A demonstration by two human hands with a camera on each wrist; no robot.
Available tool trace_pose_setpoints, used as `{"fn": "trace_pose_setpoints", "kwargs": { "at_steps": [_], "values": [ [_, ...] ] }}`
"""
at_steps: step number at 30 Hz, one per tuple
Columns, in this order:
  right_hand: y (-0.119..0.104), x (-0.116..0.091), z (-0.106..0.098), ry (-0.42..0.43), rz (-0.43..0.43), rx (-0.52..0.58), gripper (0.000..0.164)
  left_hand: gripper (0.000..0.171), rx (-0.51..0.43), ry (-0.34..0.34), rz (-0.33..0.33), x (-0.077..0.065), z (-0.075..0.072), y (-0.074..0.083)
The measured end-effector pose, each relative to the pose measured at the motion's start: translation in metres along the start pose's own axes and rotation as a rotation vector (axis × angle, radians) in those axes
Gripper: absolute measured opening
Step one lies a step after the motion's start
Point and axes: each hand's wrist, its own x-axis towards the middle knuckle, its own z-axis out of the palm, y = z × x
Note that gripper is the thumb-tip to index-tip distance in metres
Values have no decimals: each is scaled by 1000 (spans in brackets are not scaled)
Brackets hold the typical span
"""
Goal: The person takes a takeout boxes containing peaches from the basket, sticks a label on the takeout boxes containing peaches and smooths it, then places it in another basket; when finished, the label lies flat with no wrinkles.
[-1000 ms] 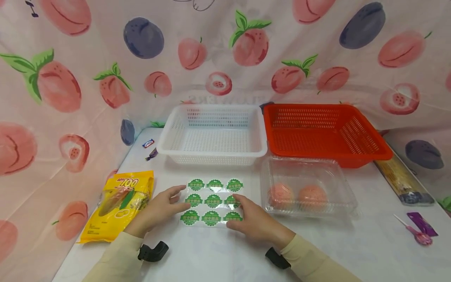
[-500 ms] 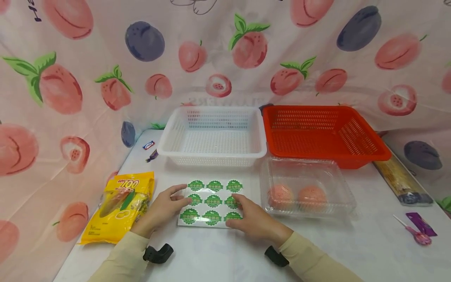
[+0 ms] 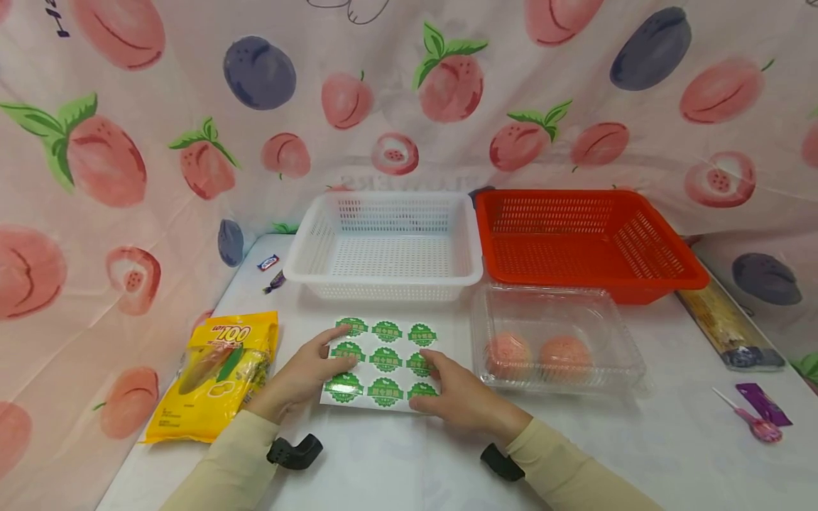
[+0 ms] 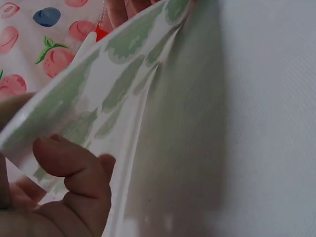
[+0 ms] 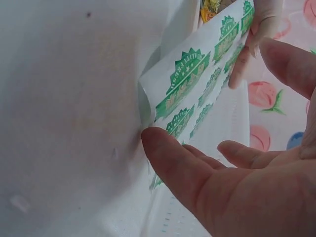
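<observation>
A white sheet of round green stickers (image 3: 386, 359) lies in front of the baskets, its left side raised off the table. My left hand (image 3: 305, 372) pinches its left edge, the thumb (image 4: 74, 163) over the printed face and the other fingers partly hidden by the sheet. At the sheet's right edge is my right hand (image 3: 469, 397), its thumb (image 5: 168, 153) at the near corner and index fingertip farther up; the fingers are extended and loosely spread. In the right wrist view the sheet (image 5: 190, 84) slants up toward the left hand.
Behind stand a white basket (image 3: 383, 287) and a red basket (image 3: 594, 284). A clear plastic box (image 3: 556, 319) with two pinkish round things sits right of the sheet, a yellow candy bag (image 3: 214, 376) left. Far right: a lollipop (image 3: 760, 428), purple wrapper (image 3: 763, 403) and long package (image 3: 731, 326).
My left hand has shifted right and slightly up onto the sheet's left edge. That side of the sheet has risen off the table. The right hand has stayed nearly still.
</observation>
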Motion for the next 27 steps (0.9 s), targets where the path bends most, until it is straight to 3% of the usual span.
{"fn": "trace_pose_setpoints", "kwargs": {
  "at_steps": [3,10,17,23,27],
  "values": [
    [-1,-2,0,-4,0,-3,80,60,80,-39,26,-1,0,0],
    [-13,-10,-3,23,-16,-42,79,50,112,20,85,-11,-6,7],
    [-34,-24,-29,157,-84,-74,73,41,82,125,205,-24,-13,31],
    [-40,-22,-62,343,-221,-88,64,48,47,108,267,-37,-13,53],
    [-42,-19,-75,393,-316,-58,60,46,42,103,305,-45,-8,63]
  ]
}}
